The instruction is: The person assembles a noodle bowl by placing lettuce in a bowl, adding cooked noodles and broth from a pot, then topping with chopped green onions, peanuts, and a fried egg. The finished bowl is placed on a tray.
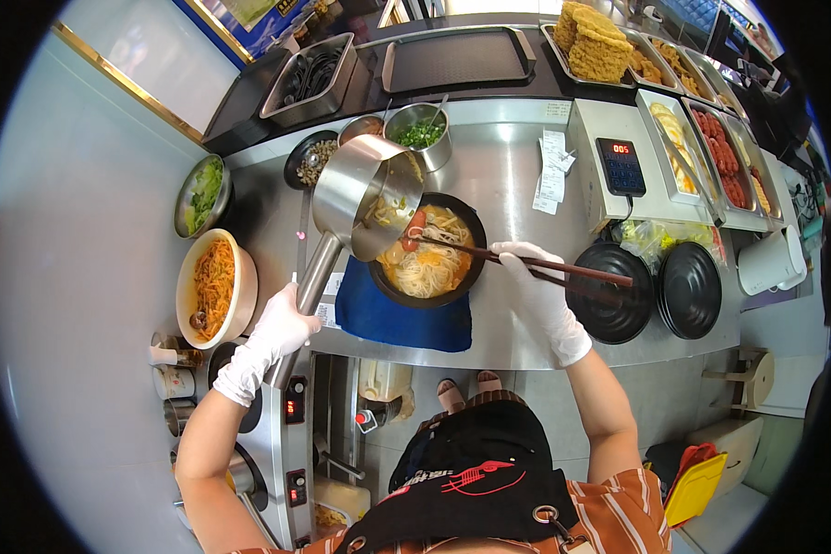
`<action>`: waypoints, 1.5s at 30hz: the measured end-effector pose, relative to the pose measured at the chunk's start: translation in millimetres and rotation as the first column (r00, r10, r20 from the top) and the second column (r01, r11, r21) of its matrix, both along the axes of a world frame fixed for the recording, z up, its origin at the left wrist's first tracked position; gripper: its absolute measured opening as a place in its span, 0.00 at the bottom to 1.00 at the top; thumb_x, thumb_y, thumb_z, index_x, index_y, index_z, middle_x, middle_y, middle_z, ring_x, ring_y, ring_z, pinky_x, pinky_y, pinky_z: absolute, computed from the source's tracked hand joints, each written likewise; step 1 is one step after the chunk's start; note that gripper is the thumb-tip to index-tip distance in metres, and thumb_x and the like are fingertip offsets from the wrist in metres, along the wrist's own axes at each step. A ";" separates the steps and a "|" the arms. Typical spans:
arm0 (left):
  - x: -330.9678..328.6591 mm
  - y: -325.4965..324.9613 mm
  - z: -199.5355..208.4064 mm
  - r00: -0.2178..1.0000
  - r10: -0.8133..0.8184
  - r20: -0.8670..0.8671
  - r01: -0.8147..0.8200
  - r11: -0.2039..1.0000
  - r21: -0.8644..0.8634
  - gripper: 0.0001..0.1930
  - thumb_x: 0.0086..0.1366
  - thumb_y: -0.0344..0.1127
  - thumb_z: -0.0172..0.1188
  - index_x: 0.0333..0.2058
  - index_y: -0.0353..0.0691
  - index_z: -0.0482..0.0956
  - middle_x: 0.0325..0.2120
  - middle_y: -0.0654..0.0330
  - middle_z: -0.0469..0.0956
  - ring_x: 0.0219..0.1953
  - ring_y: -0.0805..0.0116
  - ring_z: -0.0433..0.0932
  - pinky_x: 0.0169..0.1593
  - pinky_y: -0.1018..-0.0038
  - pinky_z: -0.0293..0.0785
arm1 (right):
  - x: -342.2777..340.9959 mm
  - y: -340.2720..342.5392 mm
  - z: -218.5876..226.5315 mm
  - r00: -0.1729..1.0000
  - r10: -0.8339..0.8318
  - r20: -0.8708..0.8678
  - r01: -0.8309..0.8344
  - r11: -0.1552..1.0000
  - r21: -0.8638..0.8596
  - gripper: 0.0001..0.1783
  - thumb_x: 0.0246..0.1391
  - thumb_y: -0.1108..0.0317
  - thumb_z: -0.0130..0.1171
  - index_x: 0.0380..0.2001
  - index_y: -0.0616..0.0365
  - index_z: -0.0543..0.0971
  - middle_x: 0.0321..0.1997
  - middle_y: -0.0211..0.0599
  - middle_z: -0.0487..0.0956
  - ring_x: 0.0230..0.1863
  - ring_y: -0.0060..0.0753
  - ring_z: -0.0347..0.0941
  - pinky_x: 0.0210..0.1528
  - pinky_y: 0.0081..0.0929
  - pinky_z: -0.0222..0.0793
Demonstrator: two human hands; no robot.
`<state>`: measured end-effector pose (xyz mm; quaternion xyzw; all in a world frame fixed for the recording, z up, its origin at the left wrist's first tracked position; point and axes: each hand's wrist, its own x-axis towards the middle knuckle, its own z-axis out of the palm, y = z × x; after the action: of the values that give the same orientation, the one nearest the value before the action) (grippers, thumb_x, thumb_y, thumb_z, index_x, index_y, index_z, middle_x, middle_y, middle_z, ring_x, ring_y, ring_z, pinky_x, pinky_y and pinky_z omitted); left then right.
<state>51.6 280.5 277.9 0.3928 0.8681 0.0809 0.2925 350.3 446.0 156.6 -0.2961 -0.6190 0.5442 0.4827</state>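
Note:
Gloved in white, my left hand (284, 325) is closed round the long handle of a steel saucepan (349, 185). The pan is tilted over the left rim of a black bowl (479, 242), with bits of food inside its mouth. In the bowl are pale noodles (432, 275) in orange broth and a reddish sausage (415, 227). My right hand (537, 282), also gloved, grips a pair of dark chopsticks (591, 273). Their tips reach into the bowl by the sausage. Under the bowl lies a blue cloth (402, 323).
Chopped green onions fill a steel pot (419, 129) behind the bowl. At left stand a tub of shredded orange food (216, 286) and a bowl of lettuce (203, 196). Stacked black plates (609, 294) sit at right, below trays of sausages (720, 152). Paper slips (552, 171) lie on the counter.

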 end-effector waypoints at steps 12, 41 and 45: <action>-2.4 -3.9 1.3 1.000 0.007 0.003 -0.007 1.000 0.025 0.21 0.46 0.33 0.61 0.38 0.24 0.70 0.26 0.42 0.76 0.31 0.52 0.79 0.40 0.66 0.75 | 7.4 -14.5 19.2 0.987 0.085 0.136 -0.116 0.964 0.241 0.09 0.53 0.76 0.60 0.39 0.61 0.80 0.40 0.44 0.80 0.40 0.37 0.78 0.46 0.26 0.73; 17.6 -12.6 17.2 0.988 -0.079 -0.132 0.079 0.997 -0.005 0.18 0.49 0.29 0.60 0.38 0.31 0.68 0.23 0.51 0.74 0.26 0.60 0.77 0.35 0.68 0.74 | -22.9 1.3 19.1 0.976 0.185 0.112 -0.217 0.836 0.504 0.16 0.50 0.78 0.60 0.45 0.60 0.78 0.47 0.47 0.77 0.46 0.44 0.76 0.50 0.31 0.72; 22.8 -12.8 13.4 0.964 -0.143 -0.223 0.148 0.989 0.005 0.18 0.48 0.28 0.59 0.38 0.30 0.68 0.24 0.45 0.75 0.29 0.53 0.78 0.39 0.66 0.74 | -14.0 -2.3 18.2 0.972 0.175 0.159 -0.232 0.833 0.502 0.14 0.50 0.79 0.60 0.43 0.59 0.79 0.45 0.46 0.79 0.43 0.43 0.78 0.47 0.29 0.74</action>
<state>74.4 267.7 291.3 0.4652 0.8632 0.0240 0.1946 336.3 443.7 174.8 -0.1166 -0.7950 0.3898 0.4500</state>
